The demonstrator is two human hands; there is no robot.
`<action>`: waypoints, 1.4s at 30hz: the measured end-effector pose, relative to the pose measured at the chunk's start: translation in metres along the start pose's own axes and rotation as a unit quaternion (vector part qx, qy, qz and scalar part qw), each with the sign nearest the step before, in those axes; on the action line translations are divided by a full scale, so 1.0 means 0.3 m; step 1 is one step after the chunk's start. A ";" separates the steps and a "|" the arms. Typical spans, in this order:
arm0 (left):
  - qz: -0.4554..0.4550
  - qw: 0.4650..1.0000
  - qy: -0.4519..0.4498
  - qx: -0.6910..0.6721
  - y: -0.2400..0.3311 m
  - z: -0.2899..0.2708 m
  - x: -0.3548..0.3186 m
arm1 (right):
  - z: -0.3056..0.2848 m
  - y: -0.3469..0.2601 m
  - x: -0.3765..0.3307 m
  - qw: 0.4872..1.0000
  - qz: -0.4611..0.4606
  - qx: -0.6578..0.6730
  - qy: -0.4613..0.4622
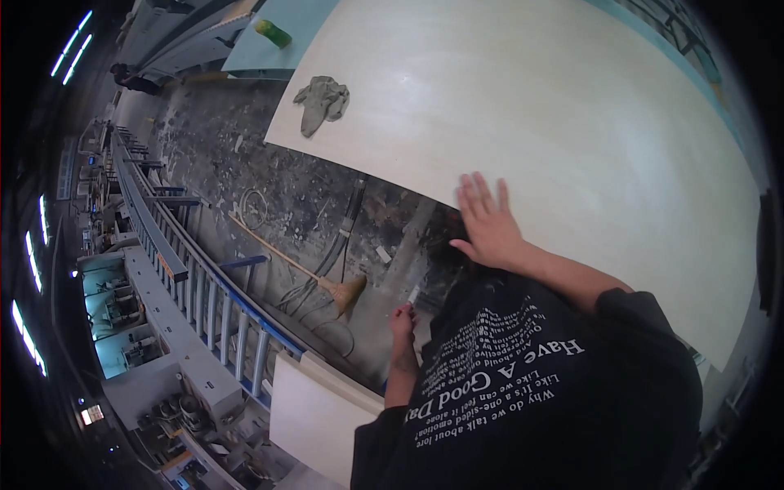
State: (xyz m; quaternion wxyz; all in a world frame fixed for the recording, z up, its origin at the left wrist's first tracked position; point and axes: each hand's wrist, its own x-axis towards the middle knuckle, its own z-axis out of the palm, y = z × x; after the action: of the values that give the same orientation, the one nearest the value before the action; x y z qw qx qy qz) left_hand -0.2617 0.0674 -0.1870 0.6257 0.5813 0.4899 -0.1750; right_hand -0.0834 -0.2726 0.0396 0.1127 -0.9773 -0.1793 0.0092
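Note:
A large pale wood-grain panel [531, 122] lies flat in front of me and fills the upper right. My right hand [486, 224] rests flat on its near edge, fingers spread and holding nothing. My left hand [402, 322] hangs lower beside my black printed shirt [531, 384], over the dirty floor, with its fingers curled. A small pale bit [414, 294] shows just above that hand; I cannot tell whether the hand grips it.
A crumpled grey rag [321, 102] lies on the panel's far left corner. A green bottle [273, 33] sits on a light blue surface beyond. A broom [327, 282] and cables lie on the floor. A blue roller conveyor [204, 286] runs at left, beside a white board [318, 408].

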 end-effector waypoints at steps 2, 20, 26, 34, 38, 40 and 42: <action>0.010 1.000 0.018 -0.009 0.099 -0.039 0.024 | 0.023 -0.034 0.122 0.999 -0.031 -0.002 -0.009; 0.096 0.984 -0.053 0.140 0.591 -0.612 0.385 | 0.169 -0.325 1.417 0.974 -0.005 0.167 0.150; 0.525 0.636 -0.265 0.500 0.986 -0.537 0.803 | 0.222 -0.308 0.906 0.968 0.022 0.087 0.233; -0.020 0.851 -0.310 0.423 1.491 -0.082 1.155 | 0.084 -0.024 -0.234 0.730 0.638 -0.130 0.207; 0.049 0.798 -0.351 0.488 1.456 0.194 1.054 | 0.112 0.059 -0.229 0.578 0.791 -0.146 0.136; 0.100 0.735 -0.402 0.537 1.412 0.291 1.004 | 0.115 0.004 -0.088 0.644 0.713 -0.186 0.203; 0.126 0.699 -0.427 0.559 1.321 0.378 0.952 | 0.080 -0.076 0.001 0.749 0.595 -0.091 0.278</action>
State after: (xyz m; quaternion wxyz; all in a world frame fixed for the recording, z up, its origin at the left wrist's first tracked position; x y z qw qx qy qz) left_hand 0.2282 0.1699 -0.2177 0.3436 0.7434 -0.0963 -0.5657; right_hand -0.0925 -0.2465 0.0214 0.0403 -0.8512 0.4774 -0.2145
